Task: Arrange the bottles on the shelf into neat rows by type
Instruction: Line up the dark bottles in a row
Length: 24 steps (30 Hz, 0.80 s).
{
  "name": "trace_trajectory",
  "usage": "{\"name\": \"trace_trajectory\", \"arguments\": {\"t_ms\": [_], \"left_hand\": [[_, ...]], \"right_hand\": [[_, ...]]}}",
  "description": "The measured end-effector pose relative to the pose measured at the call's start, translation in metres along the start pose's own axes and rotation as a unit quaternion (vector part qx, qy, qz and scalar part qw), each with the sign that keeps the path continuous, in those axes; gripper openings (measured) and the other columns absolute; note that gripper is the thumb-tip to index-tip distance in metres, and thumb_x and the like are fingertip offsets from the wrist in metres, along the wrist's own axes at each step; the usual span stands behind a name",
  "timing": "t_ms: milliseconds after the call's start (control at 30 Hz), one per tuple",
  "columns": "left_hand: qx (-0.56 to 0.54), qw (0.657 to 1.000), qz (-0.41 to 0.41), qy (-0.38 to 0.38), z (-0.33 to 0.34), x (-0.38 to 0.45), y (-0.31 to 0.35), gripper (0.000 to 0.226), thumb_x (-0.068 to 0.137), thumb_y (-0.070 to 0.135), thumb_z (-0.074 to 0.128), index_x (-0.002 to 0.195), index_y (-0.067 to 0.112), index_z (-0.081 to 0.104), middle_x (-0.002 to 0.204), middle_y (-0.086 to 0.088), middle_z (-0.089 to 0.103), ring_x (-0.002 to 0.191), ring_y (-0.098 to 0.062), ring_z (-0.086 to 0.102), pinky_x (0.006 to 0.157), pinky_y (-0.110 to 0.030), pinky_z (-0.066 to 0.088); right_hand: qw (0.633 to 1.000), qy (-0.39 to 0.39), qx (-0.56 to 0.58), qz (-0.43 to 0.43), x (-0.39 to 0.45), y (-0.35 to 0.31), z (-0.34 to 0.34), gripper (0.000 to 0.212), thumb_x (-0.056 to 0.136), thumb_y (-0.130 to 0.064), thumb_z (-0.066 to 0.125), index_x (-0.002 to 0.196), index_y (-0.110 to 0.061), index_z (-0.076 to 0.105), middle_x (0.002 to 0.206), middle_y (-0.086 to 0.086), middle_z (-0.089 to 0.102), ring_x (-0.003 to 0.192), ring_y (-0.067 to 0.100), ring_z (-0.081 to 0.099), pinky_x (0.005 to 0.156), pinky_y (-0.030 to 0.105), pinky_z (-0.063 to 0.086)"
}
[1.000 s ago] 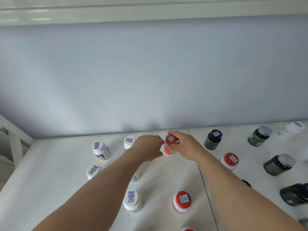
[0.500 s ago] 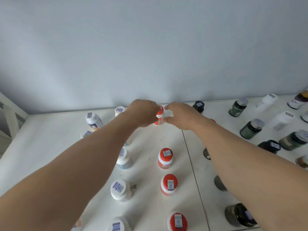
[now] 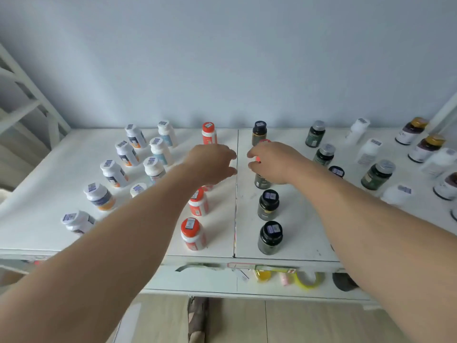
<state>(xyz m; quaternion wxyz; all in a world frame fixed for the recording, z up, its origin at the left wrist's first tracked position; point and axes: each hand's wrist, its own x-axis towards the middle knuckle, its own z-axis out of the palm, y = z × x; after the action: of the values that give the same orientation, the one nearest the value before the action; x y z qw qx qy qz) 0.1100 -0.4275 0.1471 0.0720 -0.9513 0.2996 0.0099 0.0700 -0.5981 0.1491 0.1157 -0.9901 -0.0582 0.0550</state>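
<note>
On the white shelf bottles stand in columns running front to back: white ones with orange labels, white ones with blue labels, red-capped ones and dark black-capped ones. One red-capped bottle stands alone at the back wall. My left hand hovers above the red column with loosely curled fingers and holds nothing. My right hand grips another red-capped bottle over the black-capped column; my fingers hide most of it.
Green silver-capped bottles, white bottles and gold-capped bottles stand scattered on the right half of the shelf. A seam splits the shelf. Tape rolls hang under its front edge.
Both hands have let go of the red-capped bottle at the back wall and drawn back toward me. My right hand has taken hold of another red-capped bottle. The camera has tilted down.
</note>
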Motion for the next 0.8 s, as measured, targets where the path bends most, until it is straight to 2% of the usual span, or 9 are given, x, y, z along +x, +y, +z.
{"name": "trace_trajectory", "arguments": {"t_ms": [67,100,133,200,267,367,467,600,800], "left_hand": [[-0.019,1.0,-0.008,-0.006,0.001,-0.019,0.021,0.048,0.095,0.051,0.046,0.139,0.032,0.046,0.139,0.01,0.051,0.125,-0.018,0.051,0.09,-0.036,0.045],[-0.031,0.999,-0.014,-0.009,0.001,-0.028,0.03,0.048,0.095,0.052,0.047,0.139,0.033,0.046,0.14,0.011,0.051,0.125,-0.018,0.05,0.091,-0.036,0.045],[-0.043,0.999,-0.019,-0.011,0.001,-0.037,0.038,0.048,0.095,0.052,0.047,0.139,0.033,0.046,0.14,0.011,0.05,0.126,-0.018,0.05,0.093,-0.036,0.045],[-0.056,0.998,-0.024,-0.014,0.002,-0.053,0.053,0.049,0.094,0.052,0.048,0.139,0.032,0.046,0.141,0.011,0.049,0.126,-0.019,0.05,0.092,-0.035,0.044],[-0.066,0.997,-0.027,-0.016,0.005,-0.068,0.063,0.05,0.094,0.052,0.048,0.14,0.03,0.046,0.142,0.01,0.049,0.126,-0.019,0.05,0.089,-0.034,0.044],[-0.082,0.995,-0.038,-0.03,0.017,-0.085,0.074,0.051,0.094,0.051,0.05,0.14,0.028,0.046,0.142,0.009,0.05,0.125,-0.019,0.051,0.087,-0.032,0.043],[-0.114,0.991,-0.042,-0.058,0.037,-0.1,0.083,0.055,0.094,0.049,0.051,0.143,0.024,0.043,0.145,0.004,0.047,0.128,-0.022,0.048,0.1,-0.037,0.043],[-0.154,0.984,-0.047,-0.071,0.073,-0.12,0.094,0.063,0.091,0.046,0.058,0.146,0.023,0.038,0.152,0.004,0.038,0.137,-0.02,0.037,0.108,-0.039,0.039],[-0.184,0.981,-0.029,-0.051,0.132,-0.137,0.113,0.075,0.086,0.05,0.064,0.148,0.024,0.033,0.159,0.002,0.022,0.147,-0.02,0.016,0.117,-0.038,0.02]], "right_hand": [[1.0,0.006,0.021,-0.009,-0.024,0.009,0.001,0.018,0.094,-0.034,0.044,0.101,-0.036,0.061,0.107,-0.009,0.056,0.101,0.026,0.051,0.071,0.03,0.038],[0.999,0.01,0.035,-0.011,-0.036,0.012,0.001,0.016,0.093,-0.034,0.044,0.084,-0.038,0.056,0.094,-0.012,0.054,0.093,0.024,0.049,0.066,0.029,0.037],[0.999,0.017,0.05,-0.009,-0.047,0.014,0.002,0.017,0.093,-0.034,0.045,0.078,-0.035,0.055,0.089,-0.01,0.054,0.088,0.023,0.05,0.065,0.031,0.039],[0.996,0.047,0.081,0.0,-0.07,0.019,0.005,0.021,0.092,-0.035,0.047,0.096,-0.022,0.064,0.102,0.002,0.062,0.093,0.027,0.055,0.078,0.038,0.048],[0.99,0.07,0.12,0.015,-0.093,0.022,0.011,0.03,0.093,-0.035,0.049,0.109,-0.013,0.063,0.115,0.005,0.062,0.103,0.028,0.056,0.089,0.041,0.047],[0.981,0.077,0.177,0.03,-0.124,0.03,0.032,0.032,0.094,-0.036,0.05,0.117,-0.018,0.062,0.124,0.0,0.06,0.114,0.022,0.055,0.096,0.037,0.043],[0.97,0.072,0.224,0.053,-0.148,0.042,0.063,0.034,0.094,-0.037,0.051,0.124,-0.022,0.059,0.129,-0.005,0.058,0.118,0.015,0.053,0.1,0.032,0.042],[0.983,0.024,0.173,0.063,-0.17,0.054,0.11,0.044,0.096,-0.039,0.048,0.136,-0.022,0.048,0.142,-0.005,0.046,0.128,0.014,0.043,0.105,0.032,0.035],[0.997,-0.012,0.052,0.054,-0.178,0.062,0.162,0.068,0.086,-0.049,0.061,0.144,-0.022,0.037,0.155,-0.001,0.025,0.141,0.019,0.024,0.113,0.033,0.023]]}}
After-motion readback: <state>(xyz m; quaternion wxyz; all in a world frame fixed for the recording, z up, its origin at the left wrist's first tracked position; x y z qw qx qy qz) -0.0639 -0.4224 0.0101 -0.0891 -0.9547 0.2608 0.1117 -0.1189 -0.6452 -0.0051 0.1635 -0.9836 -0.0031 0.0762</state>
